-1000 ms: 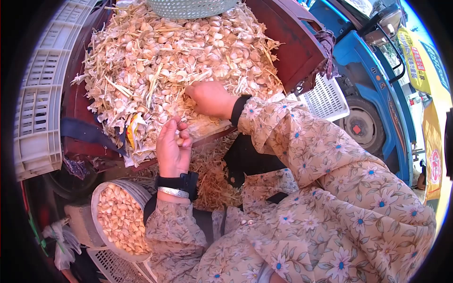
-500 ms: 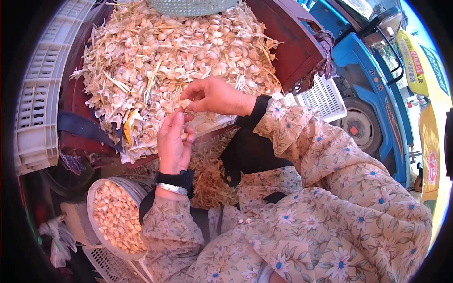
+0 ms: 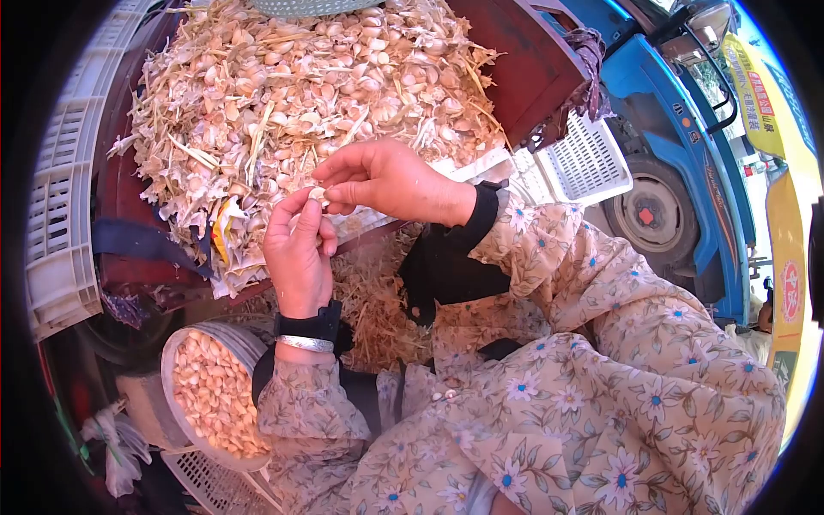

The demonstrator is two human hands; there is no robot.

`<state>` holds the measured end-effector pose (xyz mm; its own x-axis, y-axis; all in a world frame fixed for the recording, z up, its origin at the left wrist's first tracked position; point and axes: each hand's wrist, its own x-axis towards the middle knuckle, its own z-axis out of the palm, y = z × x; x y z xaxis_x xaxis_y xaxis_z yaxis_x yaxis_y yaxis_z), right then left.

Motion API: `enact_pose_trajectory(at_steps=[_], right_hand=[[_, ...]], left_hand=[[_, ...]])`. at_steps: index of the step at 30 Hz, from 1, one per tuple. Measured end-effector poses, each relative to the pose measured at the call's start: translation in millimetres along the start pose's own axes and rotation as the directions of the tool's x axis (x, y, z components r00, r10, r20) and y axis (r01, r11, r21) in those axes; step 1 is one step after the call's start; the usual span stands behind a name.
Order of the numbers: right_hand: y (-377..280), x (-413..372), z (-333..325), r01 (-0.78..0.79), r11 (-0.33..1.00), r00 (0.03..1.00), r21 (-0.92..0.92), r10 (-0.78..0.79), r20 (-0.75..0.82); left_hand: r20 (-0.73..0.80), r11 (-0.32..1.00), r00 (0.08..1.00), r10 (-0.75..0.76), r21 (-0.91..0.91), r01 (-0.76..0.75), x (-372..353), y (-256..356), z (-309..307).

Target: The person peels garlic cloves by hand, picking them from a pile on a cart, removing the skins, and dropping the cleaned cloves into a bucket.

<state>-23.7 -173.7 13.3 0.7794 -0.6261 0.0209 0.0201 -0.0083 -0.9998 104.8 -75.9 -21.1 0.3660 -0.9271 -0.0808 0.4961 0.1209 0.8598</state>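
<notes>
A small pale garlic clove [image 3: 318, 196] is pinched where my two hands meet, at the near edge of the garlic heap. My left hand [image 3: 299, 255], with a dark band and silver bracelet at the wrist, is closed with thumb and forefinger on the clove from below. From the right, my right hand [image 3: 395, 184] grips the same clove with its fingertips, the other fingers curled. Behind them spreads the heap of loose garlic cloves and dry skins [image 3: 300, 86] on a dark red surface. Below left, a white bucket [image 3: 169, 382] holds many cleaned-looking cloves [image 3: 215, 390].
White plastic crates stand at the left [image 3: 60, 215] and right [image 3: 584, 163]. A pale green basket [image 3: 313, 7] rests on the heap's far side. Dry husks [image 3: 373, 300] lie below my hands. A blue vehicle [image 3: 669, 112] is parked at the right.
Both hands have shifted slightly left, and their fingertips have come together on the clove. The view has moved a little, so the heap appears higher.
</notes>
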Motion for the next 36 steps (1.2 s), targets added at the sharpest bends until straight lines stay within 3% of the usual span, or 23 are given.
enact_pose_trajectory(at_steps=[2,8,11,14,17,18,19,21,24,26,30,33,36], right_hand=[[2,-3,3,-0.034,0.994,0.999,0.106,0.037,-0.028],[1,-3,2,-0.035,0.997,0.999,0.072,0.036,-0.007],[13,-2,1,0.122,0.979,0.992,-0.166,-0.125,-0.008],[1,-8,0,0.062,0.93,0.998,-0.361,-0.061,0.015],[7,-3,-10,0.045,0.998,0.994,0.051,-0.039,-0.103],[8,3,-16,0.028,1.0,0.966,0.007,-0.025,-0.256],[11,8,-22,0.026,0.986,0.96,-0.163,-0.071,-0.272],[21,18,-31,0.01,0.877,0.944,-0.48,-0.167,-0.286],[34,31,-20,0.117,0.669,0.945,-0.734,-0.302,-0.125],[38,38,-11,0.131,0.486,0.948,-0.864,-0.315,-0.034],[50,49,-4,0.052,0.28,0.961,-0.959,-0.274,-0.027],[46,48,-9,0.058,0.362,0.98,-0.93,-0.199,-0.017],[33,41,-15,0.097,0.625,0.945,-0.774,-0.303,-0.126]], left_hand=[[-0.01,1.0,1.0,0.002,-0.005,-0.002,-2,0,4],[0.015,1.0,1.0,-0.027,-0.003,0.027,-2,0,5],[0.048,0.993,0.995,-0.09,-0.075,0.093,-1,-2,-1],[0.134,0.925,0.967,-0.218,-0.289,0.248,-1,-1,-4],[0.147,0.884,0.97,-0.192,-0.404,0.236,-2,8,-7],[0.107,0.856,0.975,-0.195,-0.466,0.222,0,9,-14],[0.091,0.85,0.979,-0.182,-0.486,0.203,2,9,-21],[0.059,0.838,0.985,-0.162,-0.519,0.169,5,7,-30],[0.004,0.795,0.967,-0.254,-0.568,0.211,4,4,-22],[0.043,0.727,0.953,-0.299,-0.636,0.257,4,1,-25],[0.106,0.696,0.959,-0.264,-0.667,0.265,2,6,-21],[0.108,0.691,0.954,-0.279,-0.667,0.277,4,6,-22],[0.103,0.673,0.941,-0.321,-0.675,0.304,7,2,-25]])
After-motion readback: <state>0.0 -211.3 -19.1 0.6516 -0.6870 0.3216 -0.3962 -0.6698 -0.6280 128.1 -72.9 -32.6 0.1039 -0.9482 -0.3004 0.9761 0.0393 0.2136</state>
